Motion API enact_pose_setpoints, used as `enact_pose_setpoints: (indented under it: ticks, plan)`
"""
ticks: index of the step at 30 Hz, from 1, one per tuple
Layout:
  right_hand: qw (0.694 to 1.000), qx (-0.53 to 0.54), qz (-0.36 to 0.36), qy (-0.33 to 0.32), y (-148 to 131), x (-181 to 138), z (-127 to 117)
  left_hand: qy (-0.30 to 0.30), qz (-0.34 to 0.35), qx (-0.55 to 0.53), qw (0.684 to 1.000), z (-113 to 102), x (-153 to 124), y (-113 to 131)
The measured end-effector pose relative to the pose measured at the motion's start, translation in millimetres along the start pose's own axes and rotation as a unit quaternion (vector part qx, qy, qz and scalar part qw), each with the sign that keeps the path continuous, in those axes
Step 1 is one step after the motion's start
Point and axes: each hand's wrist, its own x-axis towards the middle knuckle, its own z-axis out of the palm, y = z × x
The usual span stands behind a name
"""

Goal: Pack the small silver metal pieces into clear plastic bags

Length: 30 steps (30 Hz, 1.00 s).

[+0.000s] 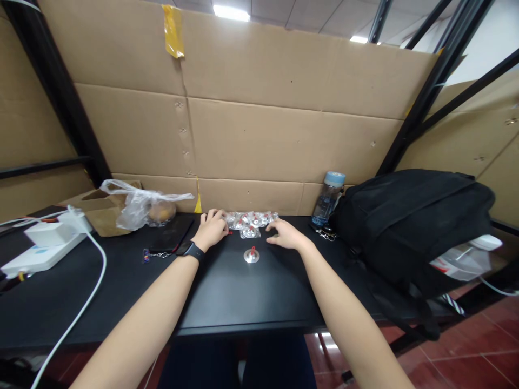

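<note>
A suction-cup hook (251, 256) with a clear-silver disc and a red hook sits unwrapped on the black table, between my forearms. Behind it, several similar hooks in clear plastic packets (250, 231) are bunched along the cardboard wall. My left hand (211, 229), with a dark watch on the wrist, rests at the left end of the packets. Its fingers are bent and apart; a small red piece shows beside its fingertips, and what is under the palm is hidden. My right hand (285, 234) hovers at the right end of the packets, thumb and fingers apart, with nothing visible between them.
A dark phone-like slab (172, 236) with a keychain lies left of my left hand. Farther left are a plastic bag (140, 208) and a white power strip (44, 254) with cables. Rightward stand a water bottle (327, 201), keys (325, 234) and a black backpack (409, 227). Cardboard (251, 146) closes the back.
</note>
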Motion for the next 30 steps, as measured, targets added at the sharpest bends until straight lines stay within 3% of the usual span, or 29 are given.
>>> enact_pose_setpoints:
  ticks: [3,6,13,19,30]
  plan:
    - [0.991,-0.07,0.101,-0.05,17,-4,-10,0.017,0.008,-0.004,1.0,-3,1,8]
    - [0.983,-0.07,0.135,-0.105,23,-6,-16,0.042,-0.001,-0.05,0.998,-9,4,16]
    - [0.98,-0.063,0.16,-0.097,17,-4,-13,0.034,0.006,-0.163,0.986,-32,9,37]
    - [0.979,-0.025,0.174,-0.099,14,-3,-8,0.067,0.054,-0.245,0.966,-30,10,42]
    - [0.981,-0.001,0.137,-0.141,10,-4,-11,0.086,0.072,-0.242,0.964,-29,10,46]
